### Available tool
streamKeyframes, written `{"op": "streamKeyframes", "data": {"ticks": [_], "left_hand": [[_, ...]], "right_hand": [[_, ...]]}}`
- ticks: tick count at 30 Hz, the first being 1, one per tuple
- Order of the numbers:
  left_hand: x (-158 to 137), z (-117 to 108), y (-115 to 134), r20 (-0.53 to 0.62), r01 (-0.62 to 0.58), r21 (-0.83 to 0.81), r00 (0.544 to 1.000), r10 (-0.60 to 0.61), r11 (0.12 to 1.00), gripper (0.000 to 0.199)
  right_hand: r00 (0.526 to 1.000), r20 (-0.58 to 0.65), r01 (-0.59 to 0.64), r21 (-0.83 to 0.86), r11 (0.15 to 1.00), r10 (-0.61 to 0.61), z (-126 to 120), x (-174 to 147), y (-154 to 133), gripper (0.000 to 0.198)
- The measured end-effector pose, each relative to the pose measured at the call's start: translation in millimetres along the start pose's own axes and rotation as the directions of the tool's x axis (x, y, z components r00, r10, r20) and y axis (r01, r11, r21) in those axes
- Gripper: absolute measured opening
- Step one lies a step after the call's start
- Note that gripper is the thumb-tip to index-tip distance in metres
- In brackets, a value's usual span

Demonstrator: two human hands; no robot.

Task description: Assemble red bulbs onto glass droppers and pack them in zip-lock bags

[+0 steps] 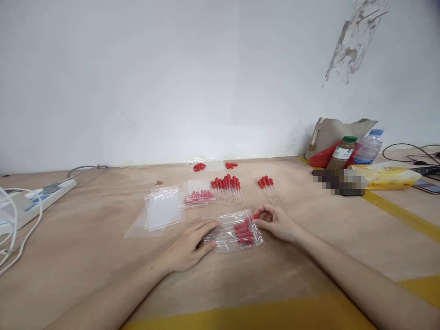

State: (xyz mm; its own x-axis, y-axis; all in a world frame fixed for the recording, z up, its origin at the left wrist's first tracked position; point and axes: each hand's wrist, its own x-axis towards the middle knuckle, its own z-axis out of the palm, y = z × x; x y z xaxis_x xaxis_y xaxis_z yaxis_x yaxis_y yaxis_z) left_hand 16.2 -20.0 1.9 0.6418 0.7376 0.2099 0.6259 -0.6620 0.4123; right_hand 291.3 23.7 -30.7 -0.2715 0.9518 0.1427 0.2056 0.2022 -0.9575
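Note:
A clear zip bag (pixel 227 236) lies on the table in front of me, with several red-bulbed droppers (pixel 243 233) side by side inside it. My left hand (pixel 192 245) holds the bag's left end, thumb on the near side and fingers on the far side. At the bag's right opening, my right hand (pixel 273 223) pinches the red bulb of one dropper (pixel 255 217), whose stem points left into the bag. Beyond the bag lie a fanned group of loose droppers (pixel 227 185) and a smaller group (pixel 266 183) to its right.
Flat empty bags (pixel 164 208) lie at left, beside a filled bag (pixel 199 197). Loose red bulbs (pixel 199 167) rest near the wall. A power strip (pixel 41 199) with cables stands at far left. Bottles (pixel 342 153) and a tissue pack (pixel 388 176) are at right.

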Motion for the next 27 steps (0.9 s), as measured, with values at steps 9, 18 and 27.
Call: {"op": "streamKeyframes", "data": {"ticks": [9, 18, 27], "left_hand": [[2.3, 0.1, 0.1, 0.008, -0.046, 0.018, 0.999, 0.046, 0.999, 0.039], [2.5, -0.4, 1.3, 0.014, -0.033, 0.004, 0.999, 0.033, 0.999, 0.04], [2.5, -0.6, 2.6, 0.014, 0.005, -0.022, 1.0, -0.004, 1.0, 0.041]], "right_hand": [[0.998, 0.038, 0.045, -0.034, 0.998, -0.044, 11.0, 12.1, -0.6, 0.026], [0.997, -0.041, -0.062, 0.074, 0.995, 0.065, 15.8, 12.0, -6.4, 0.025], [0.991, -0.06, 0.093, -0.311, 0.946, -0.117, 22.4, 5.1, -17.3, 0.033]]}}
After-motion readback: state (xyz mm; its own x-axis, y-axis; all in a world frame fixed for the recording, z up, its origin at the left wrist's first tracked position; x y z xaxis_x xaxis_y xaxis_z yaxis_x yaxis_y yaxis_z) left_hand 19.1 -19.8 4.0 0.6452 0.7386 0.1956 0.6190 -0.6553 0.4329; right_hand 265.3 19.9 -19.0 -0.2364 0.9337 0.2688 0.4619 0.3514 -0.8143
